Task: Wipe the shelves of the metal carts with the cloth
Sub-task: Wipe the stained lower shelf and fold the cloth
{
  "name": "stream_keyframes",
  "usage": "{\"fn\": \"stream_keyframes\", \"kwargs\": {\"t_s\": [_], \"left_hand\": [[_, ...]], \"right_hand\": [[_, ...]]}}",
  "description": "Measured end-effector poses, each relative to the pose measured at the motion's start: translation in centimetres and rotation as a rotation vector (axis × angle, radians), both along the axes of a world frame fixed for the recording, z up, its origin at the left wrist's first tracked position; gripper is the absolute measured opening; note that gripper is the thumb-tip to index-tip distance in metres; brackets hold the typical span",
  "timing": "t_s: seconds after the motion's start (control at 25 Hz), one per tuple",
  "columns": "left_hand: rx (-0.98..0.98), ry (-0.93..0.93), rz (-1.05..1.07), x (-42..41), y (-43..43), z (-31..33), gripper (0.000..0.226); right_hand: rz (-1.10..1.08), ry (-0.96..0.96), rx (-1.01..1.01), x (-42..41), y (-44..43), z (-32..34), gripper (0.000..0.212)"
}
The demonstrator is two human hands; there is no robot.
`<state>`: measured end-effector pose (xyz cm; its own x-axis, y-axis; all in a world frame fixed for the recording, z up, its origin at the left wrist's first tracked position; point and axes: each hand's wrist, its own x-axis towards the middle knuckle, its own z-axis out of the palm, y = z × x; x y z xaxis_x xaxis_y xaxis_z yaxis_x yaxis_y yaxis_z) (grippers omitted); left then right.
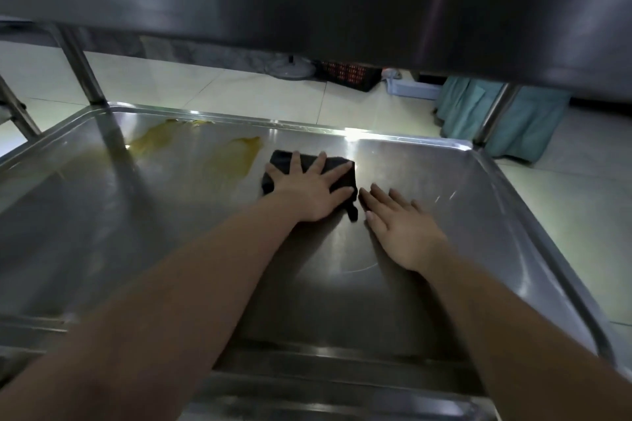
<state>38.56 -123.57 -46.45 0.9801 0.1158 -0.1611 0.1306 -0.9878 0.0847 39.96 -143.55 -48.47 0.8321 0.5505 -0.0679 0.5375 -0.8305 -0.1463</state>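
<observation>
Pressing cloth (280, 158) onto the yellow-smeared shelf (427, 181), left hand (307, 191) spreads fingers (295, 164); right hand (400, 232) lies flat.

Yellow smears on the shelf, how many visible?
2. One smear at the shelf's far rim, left side; the other smear just left of the cloth under the left hand. Fainter yellow film further left may be more.
</observation>
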Motion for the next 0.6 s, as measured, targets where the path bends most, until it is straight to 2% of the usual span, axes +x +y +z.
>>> {"fn": "stream_keyframes", "kwargs": {"t_s": [0.16,0.28,0.44,0.6], "left_hand": [[-0.009,-0.009,0.041,5.8,-0.6,0.4,0.058],[0.001,-0.005,0.031,4.9,-0.7,0.6,0.056],[-0.010,-0.023,-0.009,-4.8,-1.4,-0.4,0.053],[0.038,-0.134,-0.186,-17.2,-5.8,-1.4,0.057]], "right_hand": [[-0.031,-0.074,0.034,-0.7,0.1,-0.9,0.052],[-0.034,-0.058,0.047,-0.3,0.0,-0.6,0.053],[-0.030,-0.031,0.075,-0.7,-0.3,-0.3,0.052],[-0.030,-0.017,0.071,-0.7,-0.2,-0.1,0.053]]}}
